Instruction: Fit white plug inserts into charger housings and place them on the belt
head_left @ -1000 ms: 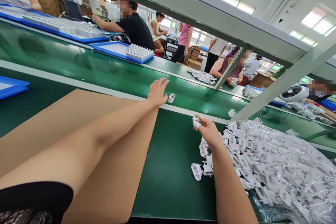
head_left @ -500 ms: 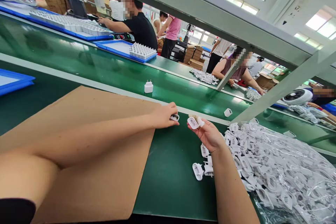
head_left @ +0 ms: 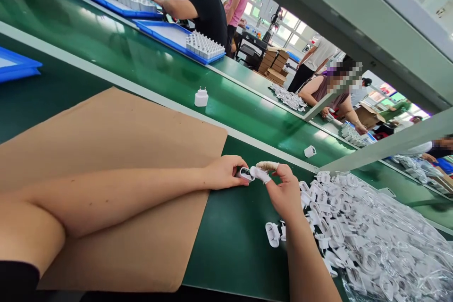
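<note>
Head view: a small white housing [head_left: 245, 174] is pinched between the thumb and fingers of the left hand [head_left: 225, 171], with its open end turned toward the right hand [head_left: 285, 188]. On the right hand, the thumb and forefinger are bent toward each other beside that open end, and both are wrapped in pale finger covers [head_left: 263, 176]; whether a part is gripped between them cannot be told. A brown cardboard sheet [head_left: 141, 137] is crossed by the left forearm. By the right forearm, a loose white plug cover [head_left: 272, 234] is seen on the green tabletop [head_left: 226, 250], and farther right a heap of similar covers [head_left: 357, 226] is partly covered by clear plastic. Beyond a pale strip [head_left: 88, 68], a two-pronged plug [head_left: 201, 98] is stood upright, and another white housing [head_left: 310, 151] is seen near a slanted post [head_left: 382, 142]. Farther off, a blue tray [head_left: 163, 37] is partly filled with upright plugs, and seated people are seen behind.
</note>
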### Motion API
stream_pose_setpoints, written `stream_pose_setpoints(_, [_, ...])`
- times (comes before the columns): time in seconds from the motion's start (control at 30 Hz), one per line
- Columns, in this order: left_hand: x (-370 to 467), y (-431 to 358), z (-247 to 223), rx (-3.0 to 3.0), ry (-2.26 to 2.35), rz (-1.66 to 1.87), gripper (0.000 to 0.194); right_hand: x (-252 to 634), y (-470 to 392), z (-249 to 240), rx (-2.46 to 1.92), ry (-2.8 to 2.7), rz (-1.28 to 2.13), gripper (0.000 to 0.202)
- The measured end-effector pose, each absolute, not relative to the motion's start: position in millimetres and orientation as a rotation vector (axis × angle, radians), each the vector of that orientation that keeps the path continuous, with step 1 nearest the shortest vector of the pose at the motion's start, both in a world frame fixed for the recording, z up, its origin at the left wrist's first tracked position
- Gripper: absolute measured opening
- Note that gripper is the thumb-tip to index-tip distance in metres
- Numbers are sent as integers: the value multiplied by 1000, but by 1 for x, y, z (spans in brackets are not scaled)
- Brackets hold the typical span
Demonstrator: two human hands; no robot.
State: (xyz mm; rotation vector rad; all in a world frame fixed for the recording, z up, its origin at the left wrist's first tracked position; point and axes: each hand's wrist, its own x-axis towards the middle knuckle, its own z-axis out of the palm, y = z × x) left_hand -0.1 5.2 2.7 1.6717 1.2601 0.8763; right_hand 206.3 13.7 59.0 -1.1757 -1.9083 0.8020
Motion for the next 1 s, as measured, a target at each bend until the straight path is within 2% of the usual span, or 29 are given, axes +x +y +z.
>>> stream_pose_setpoints(0.13, [1, 6, 4, 1654, 1265, 870, 38, 203, 12, 60, -1127, -1773, 1073, 30])
stream_pose_setpoints(0.27, [1, 5, 4, 1651, 1260, 874, 41, 200, 19, 55, -1048, -1667, 1243, 27])
stream_pose_setpoints(0.37, [1, 5, 3, 1668, 1249, 884, 47, 200, 17, 52, -1071, -1838, 1062, 27])
stream_pose_setpoints(0.5, [0, 7, 2, 1696, 1244, 862, 36, 202, 11, 53, -1078, -2010, 792, 59])
stream_pose_setpoints(0.53, [0, 7, 1, 1714, 1243, 860, 33, 202, 10, 54, -1052, -2028, 779, 61])
stream_pose_setpoints(0.7, [0, 10, -2, 1731, 1262, 878, 34, 199, 10, 59, -961, -2188, 657, 33])
stream_pose_setpoints(0.8, [0, 10, -2, 1736, 1243, 885, 36, 196, 12, 59, -1030, -2142, 722, 17])
stream_pose_setpoints(0.83, [0, 10, -2, 1746, 1244, 883, 36, 196, 13, 57, -1062, -2095, 761, 17])
stream_pose_setpoints(0.93, [-1, 10, 0, 1753, 1271, 862, 37, 194, 13, 53, -1135, -1937, 870, 41])
stream_pose_setpoints(1.0, [-1, 10, 1, 1753, 1286, 850, 37, 193, 13, 52, -1136, -1884, 887, 45])
